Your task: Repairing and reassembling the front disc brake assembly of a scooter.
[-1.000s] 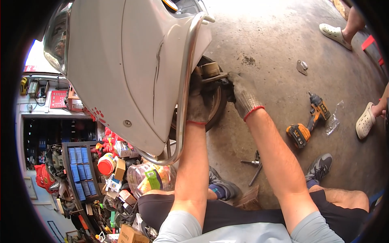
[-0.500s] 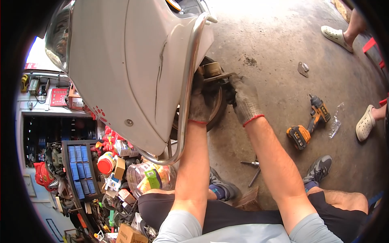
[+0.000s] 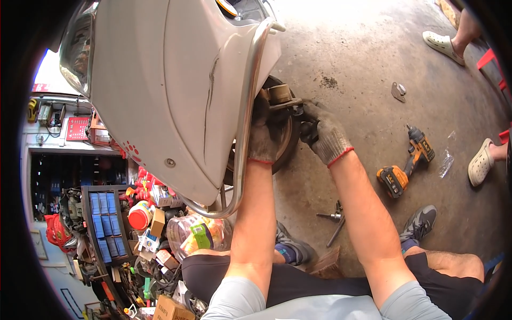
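A white scooter front panel (image 3: 144,85) with a steel tube guard (image 3: 246,101) leans over a dark wheel (image 3: 289,140). Above the wheel are a pale cylindrical part (image 3: 280,93) and a flat metal plate (image 3: 286,103). My left hand (image 3: 261,138), in a grimy red-cuffed glove, reaches behind the guard beneath that cylinder, its fingers hidden in shadow. My right hand (image 3: 325,133), gloved alike, is at the right end of the plate, fingers curled around something small and dark that I cannot make out.
On the concrete floor (image 3: 362,64) lie a cordless driver (image 3: 405,165), a metal plate (image 3: 399,92), a plastic bag (image 3: 447,162) and tools (image 3: 333,216). Another person's clogged feet (image 3: 442,48) are at right. Piled boxes, jars and blue-drawer storage (image 3: 104,224) fill the lower left.
My right hand has drawn slightly right and down from the plate's end, its fingers shifting. My left hand stays beneath the cylinder.
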{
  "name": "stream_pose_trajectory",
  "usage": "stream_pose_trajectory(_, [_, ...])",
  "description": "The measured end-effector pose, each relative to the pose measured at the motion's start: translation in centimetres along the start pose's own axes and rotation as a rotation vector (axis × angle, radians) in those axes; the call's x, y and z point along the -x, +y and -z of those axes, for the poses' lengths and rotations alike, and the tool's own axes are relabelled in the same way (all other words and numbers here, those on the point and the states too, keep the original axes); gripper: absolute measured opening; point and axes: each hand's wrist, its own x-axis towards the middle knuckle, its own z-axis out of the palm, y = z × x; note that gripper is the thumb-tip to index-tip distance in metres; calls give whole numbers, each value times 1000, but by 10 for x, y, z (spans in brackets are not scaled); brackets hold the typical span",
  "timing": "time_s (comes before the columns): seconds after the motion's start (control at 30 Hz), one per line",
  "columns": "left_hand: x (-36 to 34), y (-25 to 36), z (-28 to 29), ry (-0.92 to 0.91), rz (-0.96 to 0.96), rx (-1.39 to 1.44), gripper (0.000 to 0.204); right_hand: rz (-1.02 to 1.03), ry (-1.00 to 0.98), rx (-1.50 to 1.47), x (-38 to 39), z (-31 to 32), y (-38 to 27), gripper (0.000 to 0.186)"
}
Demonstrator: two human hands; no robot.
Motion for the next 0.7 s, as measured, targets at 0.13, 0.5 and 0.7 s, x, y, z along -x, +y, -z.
stream_pose_trajectory(0.13, [1,1,-6,28,19,-111,43,-4,113,89,-9,-1,-1,13])
stream_pose_trajectory(0.5, [5,2,-12,89,-49,-152,43,-65,193,170,-14,-5,-14,21])
stream_pose_trajectory(0.7, [7,6,-10,107,-35,-188,42,-161,300,495,-9,-12,-21,20])
